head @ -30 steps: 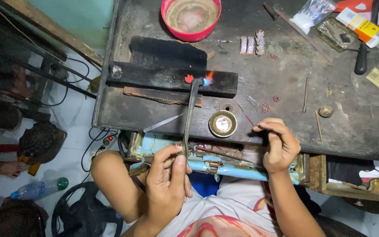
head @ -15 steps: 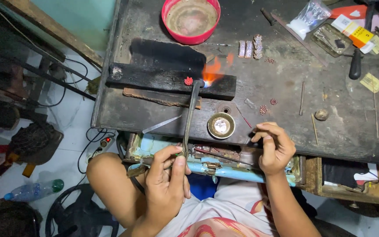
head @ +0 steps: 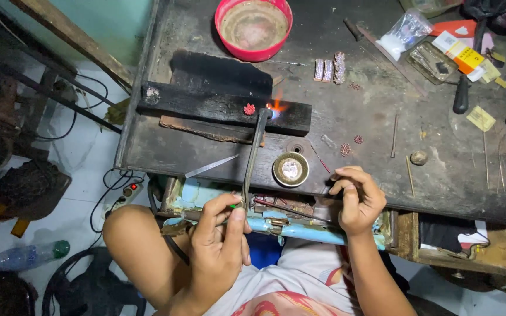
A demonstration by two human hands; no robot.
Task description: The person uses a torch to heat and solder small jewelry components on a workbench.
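Left hand (head: 221, 243) of mine pinching torch (head: 253, 158), flame on charred block (head: 224, 108) beside small red piece (head: 249, 109); right hand (head: 358, 199) curled, fingertips pinched at bench edge (head: 440, 193), contents unclear; round tin (head: 291, 169) between hands, red bowl (head: 253, 28) beyond
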